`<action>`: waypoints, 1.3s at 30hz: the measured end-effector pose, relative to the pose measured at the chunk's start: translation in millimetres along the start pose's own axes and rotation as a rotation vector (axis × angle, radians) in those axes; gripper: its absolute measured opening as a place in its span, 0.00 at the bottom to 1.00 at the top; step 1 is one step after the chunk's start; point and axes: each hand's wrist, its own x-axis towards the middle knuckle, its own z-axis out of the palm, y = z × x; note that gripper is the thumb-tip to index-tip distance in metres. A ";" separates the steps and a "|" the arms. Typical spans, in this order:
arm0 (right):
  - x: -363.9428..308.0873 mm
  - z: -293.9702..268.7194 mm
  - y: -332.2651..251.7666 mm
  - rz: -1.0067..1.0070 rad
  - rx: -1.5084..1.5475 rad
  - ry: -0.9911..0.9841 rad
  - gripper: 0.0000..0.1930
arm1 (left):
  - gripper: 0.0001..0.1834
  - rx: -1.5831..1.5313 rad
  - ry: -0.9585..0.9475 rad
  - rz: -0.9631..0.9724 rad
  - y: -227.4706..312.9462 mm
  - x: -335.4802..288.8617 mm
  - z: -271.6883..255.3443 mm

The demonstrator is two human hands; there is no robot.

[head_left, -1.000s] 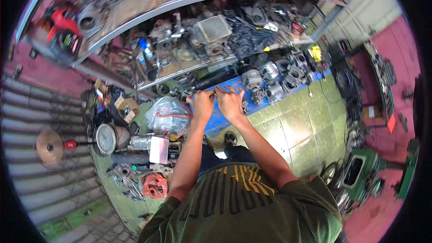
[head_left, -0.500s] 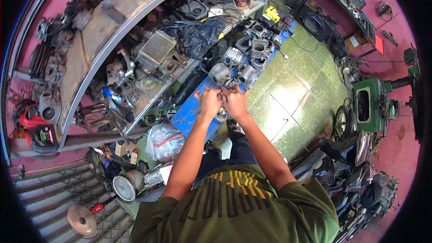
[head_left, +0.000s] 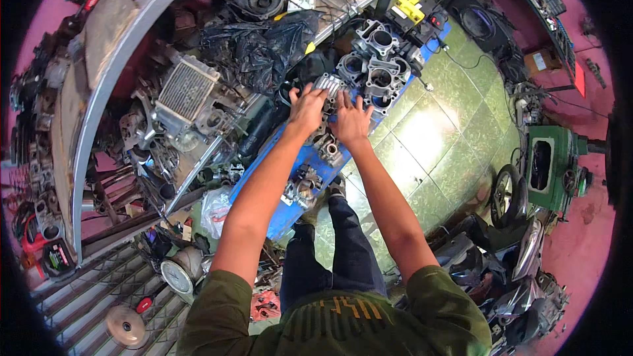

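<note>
Both my hands reach over a blue bench (head_left: 264, 165) crowded with metal engine parts. My left hand (head_left: 306, 115) has its thumb apart from its fingers, whose tips lie at the near edge of a finned engine cylinder (head_left: 331, 83). Just right of it, my right hand (head_left: 352, 121) is spread out, its fingertips close to the same cylinder and the parts beside it. What lies under the fingers is partly hidden. Nearer me, a small metal part with a round opening (head_left: 330, 149) and a carburetor-like part (head_left: 303, 188) sit on the bench.
More engine cylinders (head_left: 381, 78) crowd the bench's far end, near a yellow object (head_left: 410, 6). To the left, a metal shelf holds a finned radiator (head_left: 188, 89) and a black plastic bag (head_left: 264, 49). Green tiled floor (head_left: 422, 138) lies right; a green machine (head_left: 550, 165) stands beyond.
My hands have moved forward and apart from where they were close together over a metal part. Smaller parts at the bench's near end now show. The view has shifted.
</note>
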 end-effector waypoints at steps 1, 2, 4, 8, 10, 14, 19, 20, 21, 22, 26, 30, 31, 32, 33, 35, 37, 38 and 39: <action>12.3 8.4 4.9 0.024 0.008 0.010 0.51 | 0.37 0.038 -0.007 0.051 -3.7 14.2 4.5; 23.7 14.6 6.4 0.044 0.019 0.019 0.52 | 0.38 0.080 -0.016 0.099 -10.0 25.7 9.0; 45.8 27.2 8.5 0.047 -0.025 -0.014 0.54 | 0.41 0.082 -0.052 0.112 -21.7 44.0 18.9; 77.6 49.6 13.9 0.066 0.054 0.038 0.56 | 0.41 0.110 -0.051 0.207 -37.6 71.7 45.3; 87.6 55.2 10.9 0.039 0.063 0.062 0.54 | 0.40 0.108 -0.034 0.268 -47.4 78.9 53.9; 91.0 71.5 16.9 0.025 0.037 0.159 0.49 | 0.39 0.118 -0.117 0.310 -45.5 93.0 56.6; 95.9 65.9 12.2 0.048 0.087 0.125 0.43 | 0.39 0.059 -0.146 0.339 -52.5 101.3 57.2; 96.1 66.0 13.9 0.049 0.102 0.147 0.40 | 0.37 0.035 -0.130 0.344 -52.0 102.2 57.5; 96.3 66.0 15.4 0.049 0.117 0.170 0.38 | 0.35 0.012 -0.113 0.349 -51.3 102.6 57.8; 96.4 65.8 17.2 0.051 0.115 0.167 0.38 | 0.35 0.009 -0.115 0.350 -50.1 102.8 58.3; 98.0 64.9 19.0 0.054 0.168 0.154 0.36 | 0.33 0.012 -0.043 0.380 -50.8 102.9 60.1; 95.7 66.0 16.9 0.051 0.176 0.213 0.33 | 0.33 0.005 -0.017 0.387 -51.1 98.1 61.7; 94.4 65.9 16.1 0.051 0.177 0.213 0.33 | 0.33 0.006 -0.017 0.386 -52.1 97.0 61.7; 93.1 66.1 15.5 0.038 0.187 0.245 0.32 | 0.33 0.004 -0.008 0.392 -53.7 95.8 61.6; 92.4 66.2 14.7 0.026 0.198 0.277 0.31 | 0.33 0.003 0.001 0.398 -55.4 94.8 61.3; 91.2 69.2 14.2 0.027 0.178 0.296 0.33 | 0.34 0.006 -0.002 0.401 -54.8 92.4 60.8; 90.5 73.8 18.7 0.031 0.155 0.315 0.36 | 0.35 0.007 -0.003 0.408 -50.6 92.2 60.0; 89.3 73.4 17.0 0.028 0.163 0.325 0.36 | 0.35 -0.002 0.006 0.404 -51.3 90.7 59.0; 88.2 72.9 15.3 0.025 0.170 0.334 0.36 | 0.36 -0.010 0.015 0.400 -51.9 89.2 57.9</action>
